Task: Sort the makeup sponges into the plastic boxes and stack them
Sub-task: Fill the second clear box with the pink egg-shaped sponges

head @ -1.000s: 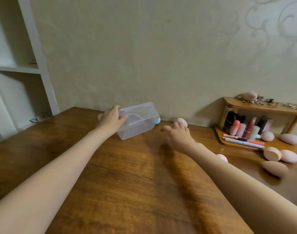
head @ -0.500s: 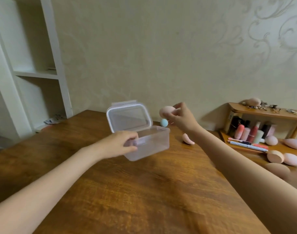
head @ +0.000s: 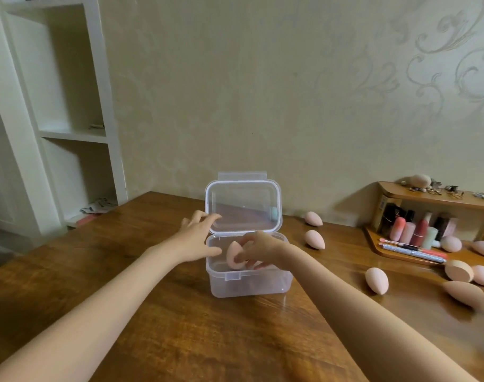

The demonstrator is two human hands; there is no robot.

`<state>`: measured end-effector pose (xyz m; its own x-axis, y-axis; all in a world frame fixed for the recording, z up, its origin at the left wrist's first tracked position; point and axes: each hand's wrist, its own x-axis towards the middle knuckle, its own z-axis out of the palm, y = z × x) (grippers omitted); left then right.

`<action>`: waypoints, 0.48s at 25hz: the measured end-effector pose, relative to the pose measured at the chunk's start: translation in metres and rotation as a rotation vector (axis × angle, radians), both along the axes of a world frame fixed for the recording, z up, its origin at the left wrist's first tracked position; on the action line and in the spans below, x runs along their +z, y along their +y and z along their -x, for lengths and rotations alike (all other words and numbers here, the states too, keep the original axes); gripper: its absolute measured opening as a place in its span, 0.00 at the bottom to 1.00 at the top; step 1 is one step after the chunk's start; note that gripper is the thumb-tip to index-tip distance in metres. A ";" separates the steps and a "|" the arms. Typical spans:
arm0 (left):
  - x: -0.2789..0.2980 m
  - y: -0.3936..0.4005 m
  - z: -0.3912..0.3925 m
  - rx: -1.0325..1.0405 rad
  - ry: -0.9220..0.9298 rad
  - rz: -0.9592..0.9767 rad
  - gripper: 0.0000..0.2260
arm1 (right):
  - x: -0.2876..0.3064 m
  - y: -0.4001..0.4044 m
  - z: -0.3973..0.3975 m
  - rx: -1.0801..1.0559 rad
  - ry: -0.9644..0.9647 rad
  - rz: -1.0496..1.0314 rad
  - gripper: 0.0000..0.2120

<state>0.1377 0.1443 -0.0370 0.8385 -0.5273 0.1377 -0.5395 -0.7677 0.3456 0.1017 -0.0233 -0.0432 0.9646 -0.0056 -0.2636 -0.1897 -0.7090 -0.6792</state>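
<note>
A clear plastic box [head: 249,285] stands on the wooden table [head: 180,326] with its hinged lid [head: 242,206] raised upright. My right hand [head: 258,248] reaches into the box and pinches a pink makeup sponge [head: 233,256] just below the rim. My left hand [head: 198,232] is at the box's left side, fingers spread, touching the lid's lower left edge and the box's rim. More pink sponges lie on the table to the right: two near the wall [head: 313,218] [head: 314,239], one nearer [head: 376,280], several at the far right [head: 464,293]. A small blue sponge [head: 274,213] shows through the lid.
A small wooden shelf unit [head: 439,197] at the right holds lipsticks, tubes [head: 417,230] and pens [head: 411,248], with a sponge and trinkets on top. A white bookcase [head: 70,119] stands at the left beyond the table's edge. The wall runs close behind the table.
The box now stands on the table nearer to me with its lid upright. My right hand has brought the pink sponge down from the air into the box. My left hand shifted to the lid's edge.
</note>
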 end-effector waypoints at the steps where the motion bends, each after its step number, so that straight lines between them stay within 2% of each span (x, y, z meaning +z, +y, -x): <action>1: -0.004 -0.004 -0.003 0.025 0.058 -0.029 0.31 | -0.002 0.001 -0.002 -0.015 0.003 -0.007 0.18; 3: -0.011 -0.012 -0.006 0.023 0.099 -0.013 0.34 | -0.004 0.002 -0.007 -0.032 -0.025 -0.033 0.17; 9: -0.003 -0.023 -0.007 0.015 0.067 -0.057 0.31 | -0.013 0.001 -0.016 -0.034 -0.068 0.022 0.16; 12: 0.000 -0.023 -0.008 -0.015 0.106 -0.067 0.29 | -0.014 -0.003 -0.015 0.010 -0.042 -0.064 0.15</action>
